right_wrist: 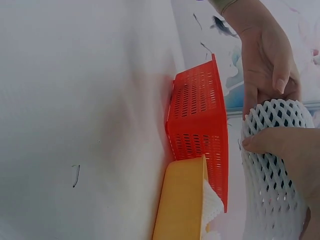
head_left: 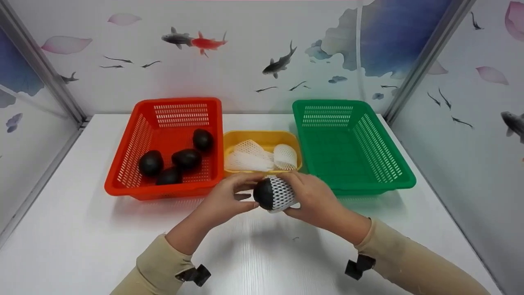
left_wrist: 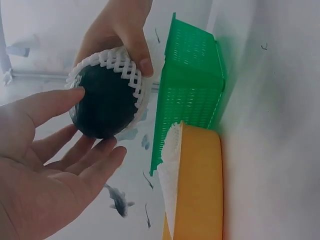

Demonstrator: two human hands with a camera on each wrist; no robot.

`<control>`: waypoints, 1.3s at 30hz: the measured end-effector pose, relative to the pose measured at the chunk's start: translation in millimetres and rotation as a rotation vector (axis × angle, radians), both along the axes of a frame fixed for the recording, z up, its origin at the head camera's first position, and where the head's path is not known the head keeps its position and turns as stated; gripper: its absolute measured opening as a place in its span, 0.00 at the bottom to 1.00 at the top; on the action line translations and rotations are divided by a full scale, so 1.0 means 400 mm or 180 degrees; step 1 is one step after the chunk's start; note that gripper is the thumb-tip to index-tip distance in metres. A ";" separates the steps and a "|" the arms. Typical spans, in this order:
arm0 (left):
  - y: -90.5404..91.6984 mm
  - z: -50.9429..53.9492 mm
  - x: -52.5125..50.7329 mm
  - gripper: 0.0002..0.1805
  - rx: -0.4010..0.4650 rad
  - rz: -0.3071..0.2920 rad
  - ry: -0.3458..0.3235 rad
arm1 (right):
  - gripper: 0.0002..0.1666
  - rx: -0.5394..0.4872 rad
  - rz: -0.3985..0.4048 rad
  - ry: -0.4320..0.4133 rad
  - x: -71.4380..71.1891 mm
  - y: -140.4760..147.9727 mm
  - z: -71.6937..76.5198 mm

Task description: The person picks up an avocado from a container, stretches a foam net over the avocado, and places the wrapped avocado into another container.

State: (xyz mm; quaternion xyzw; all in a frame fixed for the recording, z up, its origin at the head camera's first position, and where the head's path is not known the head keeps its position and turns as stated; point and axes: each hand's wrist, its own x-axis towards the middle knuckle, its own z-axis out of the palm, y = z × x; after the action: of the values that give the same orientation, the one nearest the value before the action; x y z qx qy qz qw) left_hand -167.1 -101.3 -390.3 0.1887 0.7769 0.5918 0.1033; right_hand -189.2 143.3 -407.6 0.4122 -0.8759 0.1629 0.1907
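A dark avocado (head_left: 263,193) is partly covered by a white foam net sleeve (head_left: 283,194), its rounded end bare. My right hand (head_left: 317,200) grips the sleeved part, thumb and fingers on opposite sides. At the bare end is my left hand (head_left: 229,196), its fingers loosely extended; in the left wrist view, fingertips (left_wrist: 75,94) touch or lie very near the dark skin (left_wrist: 102,102). The right wrist view shows the net (right_wrist: 275,165) stretched along the fruit under the right thumb. Both hands are above the white table, in front of a yellow tray (head_left: 262,134).
A red basket (head_left: 163,190) at the left holds several dark avocados (head_left: 187,159). More white foam nets (head_left: 249,157) lie in the yellow tray. On the right stands a green basket (head_left: 368,189). Patterned wall panels (head_left: 245,61) enclose the table's back and sides.
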 end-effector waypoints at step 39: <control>0.007 -0.031 -0.014 0.18 -0.0044 0.0495 -0.0356 | 0.51 0.0260 -0.0007 0.0058 -0.010 -0.030 -0.007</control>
State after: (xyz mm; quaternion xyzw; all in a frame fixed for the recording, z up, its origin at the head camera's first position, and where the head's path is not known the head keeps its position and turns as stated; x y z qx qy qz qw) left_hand -172.6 -98.4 -402.6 0.0938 0.7863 0.6023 0.1015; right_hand -193.1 131.3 -410.3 0.4201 -0.8805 0.1230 0.1818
